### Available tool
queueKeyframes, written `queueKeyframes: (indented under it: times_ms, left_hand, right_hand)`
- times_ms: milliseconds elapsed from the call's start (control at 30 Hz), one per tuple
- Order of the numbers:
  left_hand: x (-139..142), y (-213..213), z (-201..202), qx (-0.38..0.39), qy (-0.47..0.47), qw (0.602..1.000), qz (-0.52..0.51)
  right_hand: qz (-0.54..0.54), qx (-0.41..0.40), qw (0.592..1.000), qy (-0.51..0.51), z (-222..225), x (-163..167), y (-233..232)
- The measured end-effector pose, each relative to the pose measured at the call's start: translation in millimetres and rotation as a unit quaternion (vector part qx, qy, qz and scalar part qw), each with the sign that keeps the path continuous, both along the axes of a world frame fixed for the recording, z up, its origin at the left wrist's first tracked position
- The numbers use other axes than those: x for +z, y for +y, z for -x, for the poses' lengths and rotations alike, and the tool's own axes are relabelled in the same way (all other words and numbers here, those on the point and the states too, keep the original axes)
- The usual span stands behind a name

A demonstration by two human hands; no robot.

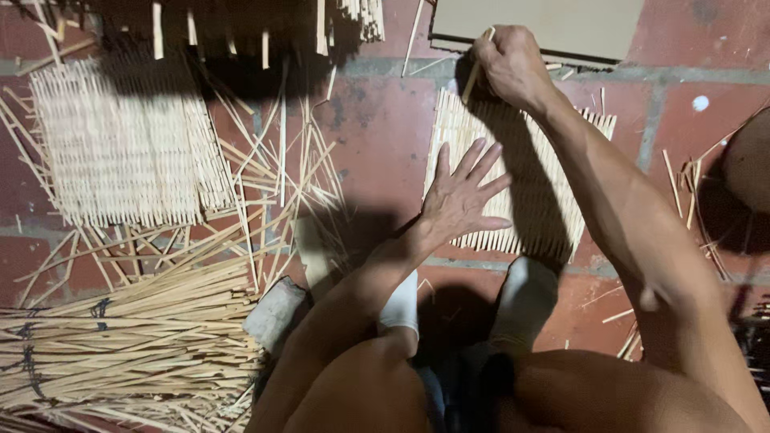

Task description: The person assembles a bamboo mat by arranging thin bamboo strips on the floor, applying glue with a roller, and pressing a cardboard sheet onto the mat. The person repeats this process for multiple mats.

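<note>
A small woven mat of pale bamboo strips (553,204) lies on the red tile floor in front of me. My left hand (461,196) rests flat on the mat's near left part with its fingers spread. At the mat's far edge, my right hand (509,64) is closed around a thin bamboo strip (475,72) that points toward the mat. My two feet in white socks (525,301) sit just below the mat.
A larger woven bamboo panel (120,144) lies at the left. Loose strips (273,184) are scattered between the two mats, and tied bundles of strips (136,345) lie at lower left. A flat beige board (545,24) is at the top, and a grey stone block (274,313) rests by my left knee.
</note>
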State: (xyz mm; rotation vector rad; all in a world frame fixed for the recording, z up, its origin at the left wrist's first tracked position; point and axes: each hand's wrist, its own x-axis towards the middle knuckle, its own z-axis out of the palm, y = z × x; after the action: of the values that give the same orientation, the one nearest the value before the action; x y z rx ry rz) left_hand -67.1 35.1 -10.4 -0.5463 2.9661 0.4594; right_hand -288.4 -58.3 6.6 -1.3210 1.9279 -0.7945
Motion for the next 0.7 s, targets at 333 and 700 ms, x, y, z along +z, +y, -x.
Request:
queueKeyframes:
  times_ms: [333, 700]
  left_hand:
    - [-1.3, -3.0, -1.9, -0.008, -0.023, 1.000, -0.017]
    - [8.1, 16.5, 12.1, 0.009, 0.128, 0.990, -0.058]
  right_hand:
    - [-0.004, 0.057, 0.998, 0.015, -7.2, -10.8, -4.9]
    - [-0.048, -0.046, 0.997, -0.027, 33.2, 16.2, 39.9]
